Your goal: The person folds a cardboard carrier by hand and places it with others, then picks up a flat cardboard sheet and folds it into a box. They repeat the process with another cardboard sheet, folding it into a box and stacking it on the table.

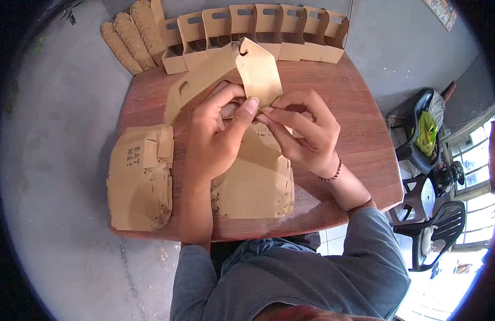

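A partly folded brown cardboard carrier box [262,80] is held up over the middle of the table, with a cut-out handle slot in its long left panel. My left hand [215,134] is closed on its lower edge, thumb on the front panel and fingers behind. My right hand [309,125] pinches the same panel's lower right corner between its fingertips; the exact fold there is hidden by the fingers. Beneath my hands lies a stack of flat cardboard blanks [253,187]. To its left is another stack of flat blanks [138,192], the top one printed "EAT ME!".
Several formed carrier boxes [258,51] stand in a curved row along the far edge of the wooden table [349,117]. Nested cardboard pieces [132,43] lean at the far left. Dark plastic chairs [434,230] stand to the right, near a window.
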Motion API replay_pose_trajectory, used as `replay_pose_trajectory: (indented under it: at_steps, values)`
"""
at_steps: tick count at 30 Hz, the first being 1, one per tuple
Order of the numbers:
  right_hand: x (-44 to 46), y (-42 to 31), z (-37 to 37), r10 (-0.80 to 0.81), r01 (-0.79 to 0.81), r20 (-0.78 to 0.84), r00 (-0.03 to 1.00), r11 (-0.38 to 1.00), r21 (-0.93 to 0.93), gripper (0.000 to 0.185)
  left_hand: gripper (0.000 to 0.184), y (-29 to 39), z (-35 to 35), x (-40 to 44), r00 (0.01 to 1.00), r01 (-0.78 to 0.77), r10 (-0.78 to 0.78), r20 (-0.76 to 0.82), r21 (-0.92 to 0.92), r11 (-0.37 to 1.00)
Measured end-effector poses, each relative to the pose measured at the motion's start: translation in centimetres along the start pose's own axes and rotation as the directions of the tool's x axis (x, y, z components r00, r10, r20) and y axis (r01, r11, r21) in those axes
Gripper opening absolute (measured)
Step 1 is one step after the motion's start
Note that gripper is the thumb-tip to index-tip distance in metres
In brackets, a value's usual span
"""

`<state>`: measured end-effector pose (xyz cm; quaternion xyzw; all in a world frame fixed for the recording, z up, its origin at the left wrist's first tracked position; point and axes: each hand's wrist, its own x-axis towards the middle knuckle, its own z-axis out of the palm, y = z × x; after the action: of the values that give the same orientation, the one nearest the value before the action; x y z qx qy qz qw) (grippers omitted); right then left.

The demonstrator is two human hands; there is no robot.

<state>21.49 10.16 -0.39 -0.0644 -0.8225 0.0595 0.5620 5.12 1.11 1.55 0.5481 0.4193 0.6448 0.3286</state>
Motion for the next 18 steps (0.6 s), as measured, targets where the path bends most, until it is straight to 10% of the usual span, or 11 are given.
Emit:
replay_pose_trajectory:
  at_steps: [8, 18]
  values:
    - [1.1, 1.4, -0.7, 0.149, -0.148, -0.036, 0.988, 0.988, 0.036, 0.082, 0.02, 1.0, 0.4, -0.1, 0.995, -0.035, 0.048, 0.087, -0.146, 0.989]
    - [0.6, 2.3, -0.5, 0.4, -0.44, 0.186, 0.897, 0.839, 0.321, 0.097, 0.044, -0.1, -0.8, -0.6, 0.99, 0.008, -0.025, 0.138, 0.12, 0.993]
